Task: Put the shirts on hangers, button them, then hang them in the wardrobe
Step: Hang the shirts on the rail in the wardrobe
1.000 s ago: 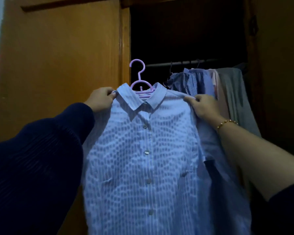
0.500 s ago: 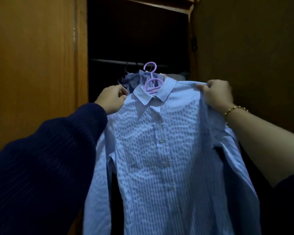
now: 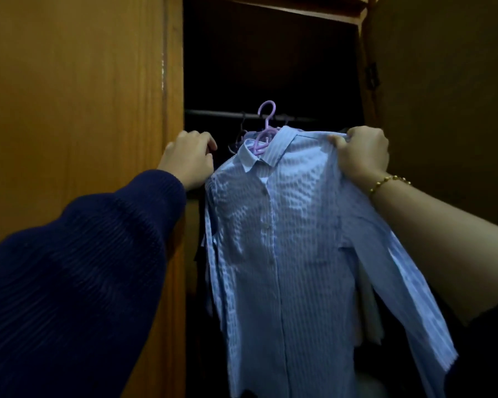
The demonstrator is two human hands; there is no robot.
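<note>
- Wardrobe: open, with a dark interior. A wooden door panel stands at its left edge and a second door at its right.
- Rail: runs across the upper part of the wardrobe. Dark hangers hang from it toward the left end, and a pale garment shows lower down at the right side.
- Striped shirt: light blue, buttoned down the front, on a purple hanger, held up in the wardrobe opening. The hook's top sits level with the rail and overlaps it. It cannot be told whether the hook bears on the rail.
- Right hand: grips the shirt at its shoulder, fingers curled over the fabric. A gold bracelet is on that wrist.
- Left hand: fingers curled, beside the shirt's other shoulder and near the left door edge. It cannot be told whether it holds anything. A navy sleeve covers that arm.
- Change from half a second ago: the left hand then clutched the shirt beside the collar and is now clear of that spot. The hook was then below the rail and now reaches above it.
</note>
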